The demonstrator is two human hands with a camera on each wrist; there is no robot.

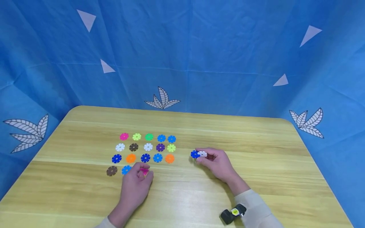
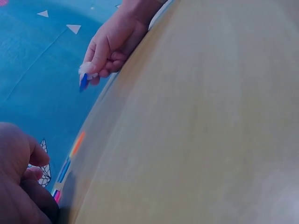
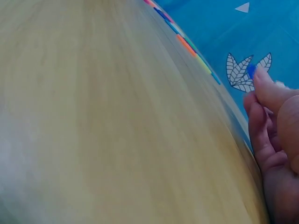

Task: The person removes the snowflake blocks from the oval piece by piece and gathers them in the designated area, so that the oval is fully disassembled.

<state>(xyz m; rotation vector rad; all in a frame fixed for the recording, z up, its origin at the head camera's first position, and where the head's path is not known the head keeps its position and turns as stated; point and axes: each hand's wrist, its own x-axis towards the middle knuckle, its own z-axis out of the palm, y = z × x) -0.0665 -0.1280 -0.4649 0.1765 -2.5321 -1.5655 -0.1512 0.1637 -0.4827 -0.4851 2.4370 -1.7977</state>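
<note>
My right hand [image 1: 219, 164] pinches a white notched plastic disc [image 1: 202, 154] just above the table, right of the laid-out discs. A dark blue notched disc [image 1: 195, 154] juts from the white one, and the two look joined edge to edge. My left hand [image 1: 135, 186] is at the front row, its fingers loosely bent over a pink disc [image 1: 144, 171]. A gap shows between its thumb and forefinger; whether a fingertip touches the pink disc cannot be told. Beside that hand, a light blue disc [image 1: 126, 170] is partly covered.
Several notched discs lie flat in rows, among them a brown disc [image 1: 112, 171], an orange disc [image 1: 169, 158] and a green disc [image 1: 149, 136]. The wooden table [image 1: 256, 139] ends at a blue cloth [image 1: 228, 38]. A black strap device [image 1: 233, 213] sits at the right wrist.
</note>
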